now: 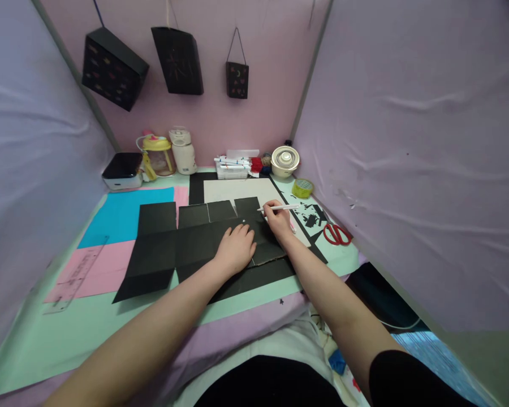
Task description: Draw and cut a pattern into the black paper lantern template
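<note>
A black card sheet (195,243), cut into flaps along its edges and creased across, spreads over the desk. My left hand (236,247) lies flat on its middle with the fingers stretched out. In my right hand (277,219) is a slim white pen (288,207), its tip pointing left near the card's upper right flap. My right wrist rests at the card's right end. Under the card are a white board (220,189) and a larger black sheet (254,278). Part of the card is hidden beneath my left hand and forearm.
Blue paper (123,212), pink paper (110,271) and a clear ruler (82,271) lie left. Red-handled scissors (337,234), black scraps (310,219) and green tape (302,188) are right. A pen box (232,169) and bottles (184,155) stand behind; black paper boxes (178,62) hang above.
</note>
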Action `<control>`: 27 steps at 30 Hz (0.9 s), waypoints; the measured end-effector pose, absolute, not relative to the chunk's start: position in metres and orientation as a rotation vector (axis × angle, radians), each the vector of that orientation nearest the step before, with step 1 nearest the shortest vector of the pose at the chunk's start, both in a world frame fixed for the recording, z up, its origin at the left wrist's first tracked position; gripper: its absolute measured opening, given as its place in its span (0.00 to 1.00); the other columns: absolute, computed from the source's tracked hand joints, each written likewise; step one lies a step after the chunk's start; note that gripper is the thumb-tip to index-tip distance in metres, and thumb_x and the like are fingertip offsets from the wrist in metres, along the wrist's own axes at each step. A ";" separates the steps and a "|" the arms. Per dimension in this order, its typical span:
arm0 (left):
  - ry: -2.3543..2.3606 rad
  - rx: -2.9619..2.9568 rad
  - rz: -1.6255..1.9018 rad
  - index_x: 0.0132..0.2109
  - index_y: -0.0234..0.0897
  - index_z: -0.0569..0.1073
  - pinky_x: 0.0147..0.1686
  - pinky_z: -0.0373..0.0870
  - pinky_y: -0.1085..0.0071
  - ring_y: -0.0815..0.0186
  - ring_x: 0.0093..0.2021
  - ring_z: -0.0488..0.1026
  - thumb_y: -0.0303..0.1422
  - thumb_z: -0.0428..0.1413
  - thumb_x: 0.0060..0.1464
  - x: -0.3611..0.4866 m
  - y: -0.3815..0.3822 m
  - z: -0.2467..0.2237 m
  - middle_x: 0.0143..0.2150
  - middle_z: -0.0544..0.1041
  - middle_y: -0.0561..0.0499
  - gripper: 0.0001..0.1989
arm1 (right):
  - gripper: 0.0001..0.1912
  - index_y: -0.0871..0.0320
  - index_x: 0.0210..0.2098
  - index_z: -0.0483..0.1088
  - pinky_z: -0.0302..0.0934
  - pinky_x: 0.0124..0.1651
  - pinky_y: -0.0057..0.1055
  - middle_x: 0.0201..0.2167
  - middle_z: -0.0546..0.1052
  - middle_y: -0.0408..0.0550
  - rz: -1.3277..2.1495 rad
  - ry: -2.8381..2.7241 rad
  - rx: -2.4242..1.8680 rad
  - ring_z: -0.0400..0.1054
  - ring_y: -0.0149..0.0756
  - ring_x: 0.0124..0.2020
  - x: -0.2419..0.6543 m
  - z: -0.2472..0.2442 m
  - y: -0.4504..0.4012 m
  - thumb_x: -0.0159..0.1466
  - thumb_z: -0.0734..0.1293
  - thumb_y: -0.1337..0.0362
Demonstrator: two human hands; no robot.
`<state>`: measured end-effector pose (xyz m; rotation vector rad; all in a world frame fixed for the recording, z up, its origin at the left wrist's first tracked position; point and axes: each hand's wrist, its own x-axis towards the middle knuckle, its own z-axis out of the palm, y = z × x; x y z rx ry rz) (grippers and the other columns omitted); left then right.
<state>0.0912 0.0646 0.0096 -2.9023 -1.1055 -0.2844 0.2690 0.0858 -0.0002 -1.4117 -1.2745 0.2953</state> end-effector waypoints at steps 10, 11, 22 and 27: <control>-1.096 -2.884 -0.277 0.55 0.33 0.70 0.60 0.60 0.51 0.51 0.63 0.62 0.34 0.47 0.64 0.092 0.063 0.010 0.61 0.69 0.38 0.17 | 0.05 0.55 0.26 0.68 0.59 0.35 0.28 0.22 0.72 0.38 0.421 -1.422 -1.503 0.66 0.33 0.28 0.266 0.004 0.083 0.57 0.63 0.62; -1.096 -2.884 -0.275 0.56 0.33 0.70 0.60 0.60 0.51 0.51 0.63 0.62 0.34 0.47 0.64 0.092 0.064 0.010 0.61 0.69 0.38 0.17 | 0.05 0.55 0.26 0.69 0.58 0.35 0.28 0.21 0.73 0.38 0.440 -1.436 -1.511 0.67 0.33 0.27 0.265 0.004 0.082 0.57 0.63 0.63; -1.087 -2.877 -0.262 0.55 0.33 0.70 0.59 0.61 0.50 0.52 0.63 0.62 0.34 0.46 0.64 0.091 0.064 0.011 0.61 0.69 0.39 0.17 | 0.05 0.55 0.26 0.68 0.59 0.36 0.29 0.24 0.74 0.39 0.382 -1.375 -1.535 0.69 0.34 0.30 0.268 0.002 0.083 0.58 0.63 0.63; -1.093 -2.891 -0.267 0.56 0.32 0.70 0.60 0.60 0.49 0.51 0.63 0.62 0.34 0.47 0.64 0.092 0.064 0.011 0.61 0.69 0.38 0.18 | 0.06 0.55 0.26 0.69 0.58 0.35 0.28 0.22 0.74 0.39 0.430 -1.433 -1.527 0.68 0.33 0.28 0.266 0.004 0.082 0.58 0.63 0.64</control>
